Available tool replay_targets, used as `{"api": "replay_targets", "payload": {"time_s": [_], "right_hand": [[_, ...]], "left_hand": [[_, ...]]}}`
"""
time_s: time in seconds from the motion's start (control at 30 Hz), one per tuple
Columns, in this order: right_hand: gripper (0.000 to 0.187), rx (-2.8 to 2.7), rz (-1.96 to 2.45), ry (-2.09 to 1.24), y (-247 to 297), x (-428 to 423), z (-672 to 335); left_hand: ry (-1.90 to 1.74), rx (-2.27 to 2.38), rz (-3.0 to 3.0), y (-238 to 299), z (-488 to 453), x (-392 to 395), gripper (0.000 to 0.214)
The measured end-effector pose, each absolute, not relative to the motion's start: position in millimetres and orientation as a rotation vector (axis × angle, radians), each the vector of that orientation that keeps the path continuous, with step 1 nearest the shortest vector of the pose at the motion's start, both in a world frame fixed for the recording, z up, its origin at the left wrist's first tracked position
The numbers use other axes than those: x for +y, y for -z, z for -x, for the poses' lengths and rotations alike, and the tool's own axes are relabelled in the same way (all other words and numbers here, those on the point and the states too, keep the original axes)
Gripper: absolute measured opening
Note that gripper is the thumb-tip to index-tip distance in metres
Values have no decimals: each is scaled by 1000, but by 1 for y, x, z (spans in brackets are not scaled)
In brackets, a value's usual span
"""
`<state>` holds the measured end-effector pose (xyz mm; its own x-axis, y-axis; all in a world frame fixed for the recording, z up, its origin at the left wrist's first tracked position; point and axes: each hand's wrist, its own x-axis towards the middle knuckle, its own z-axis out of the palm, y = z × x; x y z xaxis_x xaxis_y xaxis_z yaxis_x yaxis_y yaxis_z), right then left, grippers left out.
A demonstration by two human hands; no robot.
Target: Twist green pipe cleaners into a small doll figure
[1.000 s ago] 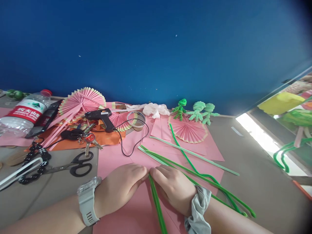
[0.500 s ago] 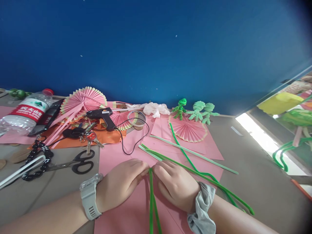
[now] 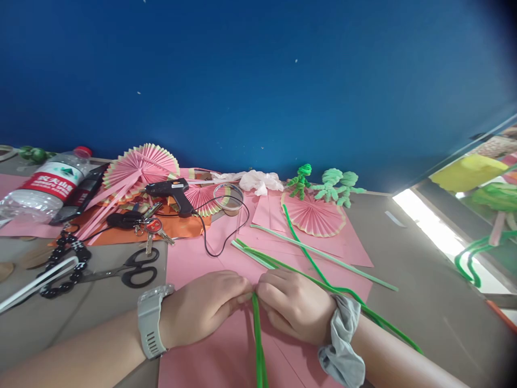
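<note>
Green pipe cleaners (image 3: 258,339) hang down toward me from between my two hands, over pink paper (image 3: 210,361). My left hand (image 3: 208,304), with a pale watch on its wrist, pinches their upper end with thumb and fingers. Closed against the same end is my right hand (image 3: 297,304), a grey scrunchie (image 3: 343,345) round its wrist. The knuckles of both hands nearly touch, and the gripped tip is mostly hidden. Beyond my right hand lie more loose pipe cleaners, dark green (image 3: 302,242) and pale green (image 3: 331,258).
Black scissors (image 3: 139,267), keys (image 3: 153,226) and a black bead string (image 3: 60,264) lie to the left. Behind them are a glue gun (image 3: 173,191), a tape roll (image 3: 228,196), a water bottle (image 3: 48,183) and pleated pink paper fans (image 3: 141,167). Green twisted figures (image 3: 329,183) stand near the blue wall (image 3: 250,81).
My hands have come slightly lower, still gripping the pipe cleaners. The hanging strands now lie closer together. The whole view has shifted a little.
</note>
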<state>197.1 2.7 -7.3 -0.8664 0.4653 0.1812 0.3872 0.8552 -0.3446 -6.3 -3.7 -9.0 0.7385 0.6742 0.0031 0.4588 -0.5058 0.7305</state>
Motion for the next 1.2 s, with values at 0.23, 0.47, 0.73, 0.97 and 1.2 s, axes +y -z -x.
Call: {"api": "replay_targets", "payload": {"time_s": [0.23, 0.47, 0.73, 0.97, 1.2], "right_hand": [[15, -2822, 586, -402, 6, 4, -197], [15, -2713, 718, -427, 7, -2, -192], [15, -2559, 861, -440, 10, -11, -187], [13, -2601, 1068, -364, 13, -13, -181], [11, -2686, 967, -304, 12, -8, -189]], "left_hand": [[-323, 807, -2201, 7, 7, -2, 21], [-362, 812, -2218, 8, 5, -2, 21], [-480, 912, -2315, 13, 3, -15, 16], [-483, 1135, -2321, 17, -5, -23, 16], [-450, 1088, -2220, 17, -2, -17, 16]]}}
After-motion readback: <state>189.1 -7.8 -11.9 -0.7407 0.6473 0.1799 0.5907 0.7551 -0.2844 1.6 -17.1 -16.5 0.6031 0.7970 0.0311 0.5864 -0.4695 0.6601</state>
